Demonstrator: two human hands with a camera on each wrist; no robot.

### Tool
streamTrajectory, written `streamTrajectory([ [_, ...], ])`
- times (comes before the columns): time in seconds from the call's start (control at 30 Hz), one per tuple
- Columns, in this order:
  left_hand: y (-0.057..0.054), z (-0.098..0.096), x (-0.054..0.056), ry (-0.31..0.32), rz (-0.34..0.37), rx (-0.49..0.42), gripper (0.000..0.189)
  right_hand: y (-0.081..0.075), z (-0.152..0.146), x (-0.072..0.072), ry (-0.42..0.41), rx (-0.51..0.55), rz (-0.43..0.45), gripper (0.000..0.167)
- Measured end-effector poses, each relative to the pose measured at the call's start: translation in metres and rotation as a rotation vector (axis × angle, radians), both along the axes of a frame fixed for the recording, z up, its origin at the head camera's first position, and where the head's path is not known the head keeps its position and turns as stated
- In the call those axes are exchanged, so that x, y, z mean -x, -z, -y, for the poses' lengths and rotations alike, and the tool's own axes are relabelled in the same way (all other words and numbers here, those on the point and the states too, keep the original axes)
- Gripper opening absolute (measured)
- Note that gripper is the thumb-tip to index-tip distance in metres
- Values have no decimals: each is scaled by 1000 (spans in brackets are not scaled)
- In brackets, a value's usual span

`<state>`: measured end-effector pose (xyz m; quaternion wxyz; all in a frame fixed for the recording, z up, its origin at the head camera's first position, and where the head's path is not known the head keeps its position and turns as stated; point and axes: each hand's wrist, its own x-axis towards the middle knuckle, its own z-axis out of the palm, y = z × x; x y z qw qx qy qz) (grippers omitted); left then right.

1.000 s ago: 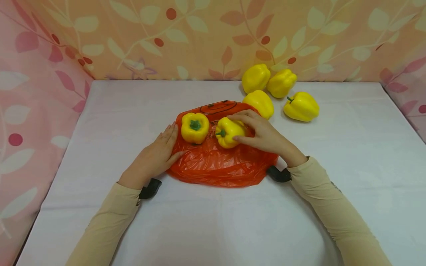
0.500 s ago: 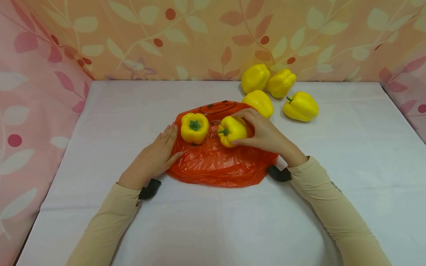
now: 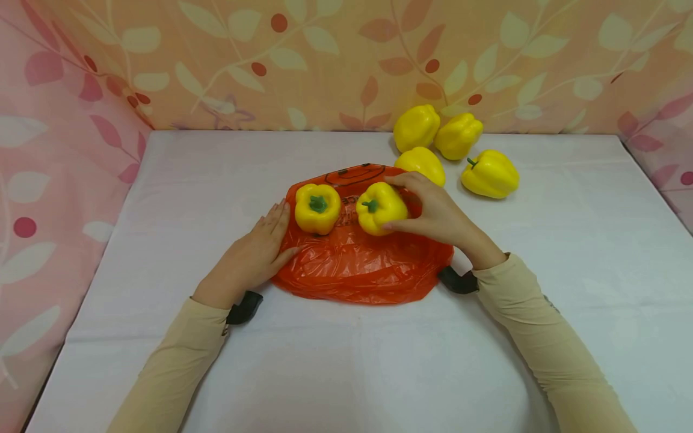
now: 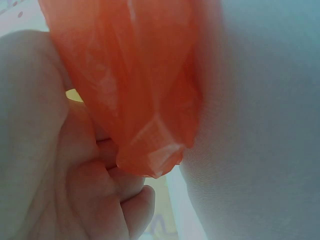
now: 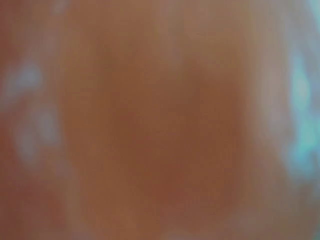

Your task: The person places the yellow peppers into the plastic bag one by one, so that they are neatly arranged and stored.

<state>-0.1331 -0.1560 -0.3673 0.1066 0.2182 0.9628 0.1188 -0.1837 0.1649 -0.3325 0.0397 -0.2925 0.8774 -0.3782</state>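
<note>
A red-orange plastic bag [image 3: 352, 264] with dark print lies flat on the white table in the head view. Two yellow bell peppers are on it, stems showing: the left pepper [image 3: 317, 209] and the right pepper [image 3: 380, 209]. My left hand [image 3: 254, 249] rests on the bag's left edge, fingers extended beside the left pepper. The left wrist view has the crinkled bag edge [image 4: 150, 135] against that hand's palm and fingers. My right hand [image 3: 435, 210] holds the right pepper, thumb at its front and fingers behind it, partly hidden. The right wrist view is only an orange-brown blur.
Several more yellow bell peppers lie beyond the bag: one just behind its edge [image 3: 422, 165], two near the back wall, including this pepper [image 3: 417, 128], and one farther right [image 3: 490, 174]. Floral cloth [image 3: 325, 60] lines the back and sides of the table [image 3: 357, 367].
My right hand has shifted the right pepper slightly to the right and back, turning its stem more upward. The left hand, the bag and the other peppers stay put.
</note>
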Motion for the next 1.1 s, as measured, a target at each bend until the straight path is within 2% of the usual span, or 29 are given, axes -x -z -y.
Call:
streamTrajectory([
  [0.27, 2, -1, 0, -1, 8, -5, 79, 1, 4, -1, 53, 44, 55, 69],
  [0.47, 2, 0, -1, 0, 15, -9, 79, 3, 14, 3, 77, 194, 177, 70],
  [0.57, 2, -1, -1, 1, 16, -9, 79, 5, 17, 5, 84, 230, 228, 70],
  [0.8, 0, -2, -1, 3, 12, -12, 79, 10, 19, 6, 80, 235, 283, 68],
  [1.1, -1, -1, -1, 5, 2, -15, 79, 6, 14, 9, 56, 220, 371, 76],
])
